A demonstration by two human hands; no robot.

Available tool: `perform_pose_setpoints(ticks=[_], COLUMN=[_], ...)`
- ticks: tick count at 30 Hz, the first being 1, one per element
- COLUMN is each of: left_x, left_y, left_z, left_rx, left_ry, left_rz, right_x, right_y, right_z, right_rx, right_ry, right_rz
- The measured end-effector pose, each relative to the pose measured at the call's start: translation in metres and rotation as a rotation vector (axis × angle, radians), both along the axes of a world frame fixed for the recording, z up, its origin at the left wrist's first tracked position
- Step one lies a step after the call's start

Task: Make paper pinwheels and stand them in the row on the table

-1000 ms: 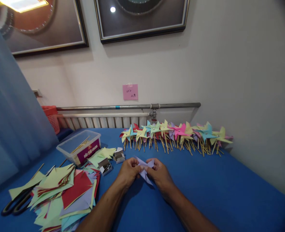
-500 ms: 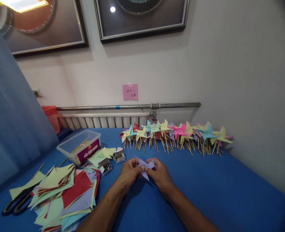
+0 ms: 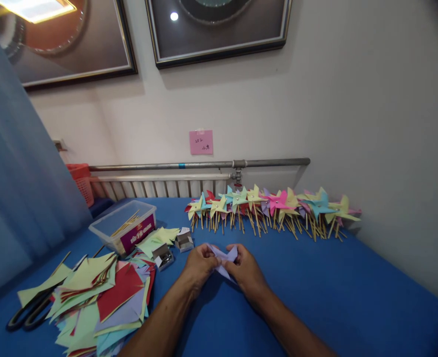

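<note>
Above the blue table, a lilac paper pinwheel (image 3: 226,257) with folded-in points is held between both my hands. My left hand (image 3: 201,265) is closed on its left side, thumb toward the middle. On the other side, my right hand (image 3: 246,270) pinches the paper with thumb and fingers. The fingertips partly cover the folds, and I cannot make out a pin or stick on it. To the left of my hands stand two small open boxes, one (image 3: 163,258) with small metal pins, the other (image 3: 184,241) behind it.
Piled coloured paper (image 3: 103,297) and black-handled scissors (image 3: 29,312) lie at left. A clear plastic tub (image 3: 109,240) holds wooden sticks. Pinwheels on sticks (image 3: 276,201) line the table's back edge, below a metal pipe (image 3: 204,165). A blue curtain (image 3: 22,163) hangs at far left.
Both hands stay at nearly the same spot. The lilac paper's upper left and lower points have shifted, and it looks more folded in. The camera view has moved slightly.
</note>
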State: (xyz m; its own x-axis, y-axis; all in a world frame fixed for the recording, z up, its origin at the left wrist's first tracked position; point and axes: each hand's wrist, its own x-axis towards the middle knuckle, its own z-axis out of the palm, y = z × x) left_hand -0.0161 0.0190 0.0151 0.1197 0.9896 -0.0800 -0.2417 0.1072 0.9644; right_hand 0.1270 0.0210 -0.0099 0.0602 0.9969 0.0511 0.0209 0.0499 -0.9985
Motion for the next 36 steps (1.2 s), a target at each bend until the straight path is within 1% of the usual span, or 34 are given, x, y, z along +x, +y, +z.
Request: perform_pose_setpoints(ticks=[2, 4, 7, 9, 12, 14, 18, 22, 27, 31, 33, 34, 36], left_x=[0.000, 0.000, 0.000, 0.001, 0.003, 0.005, 0.007, 0.001, -0.010, -0.008, -0.008, -0.010, -0.019], left_y=[0.001, 0.001, 0.002, 0.002, 0.000, -0.001, -0.003, -0.003, -0.002, -0.001, 0.002, 0.004, 0.010], left_z=[0.000, 0.000, -0.001, -0.002, -0.002, -0.002, 0.000, 0.004, 0.010, 0.009, 0.007, 0.006, 0.007], left_rx=[0.005, 0.009, 0.018, 0.025, 0.032, 0.037, 0.012, -0.024, -0.020, -0.018, -0.018, -0.011, 0.035], left_ry=[0.008, 0.000, -0.048, -0.081, -0.104, -0.106, -0.093, -0.087, -0.122, -0.106, -0.072, -0.023, 0.154], left_rz=[0.010, 0.035, 0.060, 0.058, 0.060, 0.062, 0.048, 0.045, 0.025, 0.010, 0.036, 0.073, 0.186], right_x=[-0.001, -0.003, -0.006, -0.008, -0.009, -0.009, -0.007, -0.004, -0.003, -0.004, -0.004, -0.004, -0.003], right_y=[0.000, -0.003, -0.011, -0.017, -0.022, -0.021, -0.014, -0.011, -0.013, -0.014, -0.013, -0.013, -0.011], right_z=[0.000, 0.001, 0.007, 0.012, 0.017, 0.018, 0.009, 0.001, 0.005, 0.008, 0.008, 0.008, 0.008], right_rx=[-0.027, -0.072, -0.126, -0.131, -0.132, -0.137, -0.135, -0.128, -0.166, -0.178, -0.187, -0.189, -0.187], right_ry=[0.048, 0.142, 0.285, 0.322, 0.333, 0.327, 0.271, 0.248, 0.303, 0.320, 0.334, 0.339, 0.337], right_rz=[-0.002, 0.005, 0.048, 0.077, 0.108, 0.110, 0.085, 0.096, 0.123, 0.126, 0.111, 0.095, 0.054])
